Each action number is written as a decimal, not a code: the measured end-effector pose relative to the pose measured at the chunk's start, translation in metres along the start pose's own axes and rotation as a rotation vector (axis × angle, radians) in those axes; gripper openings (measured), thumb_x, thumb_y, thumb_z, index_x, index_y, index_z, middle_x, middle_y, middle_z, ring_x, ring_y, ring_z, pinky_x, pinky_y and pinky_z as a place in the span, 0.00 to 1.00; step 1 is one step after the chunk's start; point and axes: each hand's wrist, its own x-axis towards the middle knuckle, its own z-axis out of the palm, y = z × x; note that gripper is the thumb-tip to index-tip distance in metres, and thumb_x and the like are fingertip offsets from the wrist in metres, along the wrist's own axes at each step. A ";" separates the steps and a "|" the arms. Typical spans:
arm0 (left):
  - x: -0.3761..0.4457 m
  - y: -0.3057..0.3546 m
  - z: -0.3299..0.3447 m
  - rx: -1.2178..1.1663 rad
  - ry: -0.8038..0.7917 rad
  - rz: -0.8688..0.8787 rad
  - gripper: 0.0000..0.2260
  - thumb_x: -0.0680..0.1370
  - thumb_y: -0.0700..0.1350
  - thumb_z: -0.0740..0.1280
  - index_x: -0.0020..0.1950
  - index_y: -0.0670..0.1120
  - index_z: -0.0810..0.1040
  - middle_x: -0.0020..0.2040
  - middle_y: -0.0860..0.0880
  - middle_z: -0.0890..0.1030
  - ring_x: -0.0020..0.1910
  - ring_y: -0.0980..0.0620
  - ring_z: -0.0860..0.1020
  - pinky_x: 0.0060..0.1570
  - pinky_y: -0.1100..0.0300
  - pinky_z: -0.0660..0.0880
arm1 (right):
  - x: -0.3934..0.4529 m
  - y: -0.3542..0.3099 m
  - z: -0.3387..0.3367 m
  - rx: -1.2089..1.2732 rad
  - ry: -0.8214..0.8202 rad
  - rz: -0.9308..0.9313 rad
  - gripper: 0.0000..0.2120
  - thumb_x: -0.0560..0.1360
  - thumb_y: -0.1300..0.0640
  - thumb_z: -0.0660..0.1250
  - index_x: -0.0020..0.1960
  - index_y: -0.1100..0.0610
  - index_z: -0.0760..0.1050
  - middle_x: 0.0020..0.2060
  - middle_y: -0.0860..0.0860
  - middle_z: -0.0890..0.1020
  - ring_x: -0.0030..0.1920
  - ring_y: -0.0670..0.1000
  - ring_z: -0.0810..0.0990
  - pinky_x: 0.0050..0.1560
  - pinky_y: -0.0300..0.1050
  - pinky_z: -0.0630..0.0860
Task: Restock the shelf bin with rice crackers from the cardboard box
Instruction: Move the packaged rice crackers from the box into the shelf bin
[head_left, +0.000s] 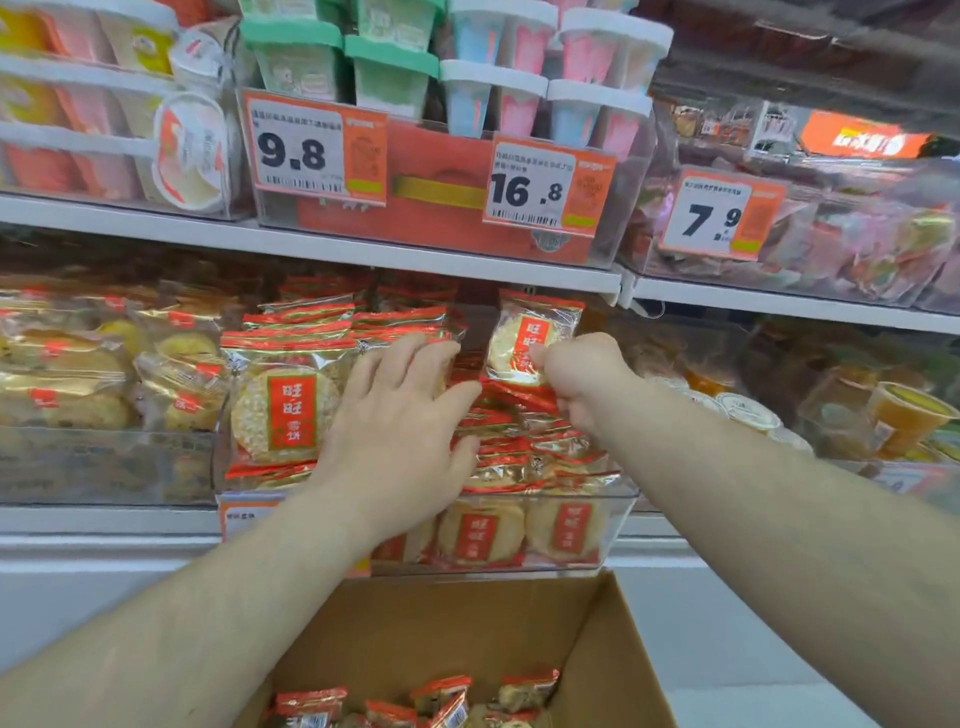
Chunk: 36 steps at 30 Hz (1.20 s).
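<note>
A clear plastic shelf bin (618, 514) on the lower shelf is packed with red-and-gold rice cracker packets (283, 410). My left hand (400, 421) lies spread with straight fingers over the packets in the middle of the bin. My right hand (579, 382) pinches one upright cracker packet (524, 332) at the bin's back right. Below, an open cardboard box (602, 654) holds several more packets (441, 699) at its bottom.
Clear bins of other wrapped snacks (93, 374) stand to the left, jelly cups (904, 415) to the right. The upper shelf (322, 241) carries tubs and price tags 9.8, 16.8 and 7.9 close above the cracker bin.
</note>
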 end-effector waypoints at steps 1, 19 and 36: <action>0.000 0.000 0.006 0.005 -0.008 0.002 0.19 0.72 0.56 0.63 0.59 0.51 0.81 0.69 0.45 0.72 0.71 0.41 0.65 0.68 0.40 0.60 | 0.015 0.000 0.008 0.007 0.015 -0.002 0.16 0.72 0.57 0.74 0.57 0.63 0.76 0.46 0.55 0.82 0.44 0.54 0.80 0.41 0.46 0.78; -0.005 -0.004 0.028 -0.012 0.050 -0.041 0.13 0.67 0.53 0.63 0.47 0.52 0.82 0.72 0.45 0.68 0.73 0.40 0.61 0.65 0.40 0.54 | 0.092 0.003 0.059 -0.451 -0.035 -0.245 0.14 0.78 0.56 0.64 0.62 0.58 0.76 0.58 0.57 0.80 0.56 0.58 0.80 0.54 0.51 0.79; -0.006 -0.005 0.029 -0.011 0.066 -0.032 0.12 0.68 0.52 0.64 0.46 0.51 0.81 0.72 0.44 0.69 0.73 0.40 0.62 0.64 0.41 0.53 | 0.077 0.004 0.063 -0.905 -0.132 -0.308 0.14 0.77 0.54 0.58 0.61 0.54 0.72 0.58 0.57 0.77 0.60 0.63 0.75 0.64 0.65 0.72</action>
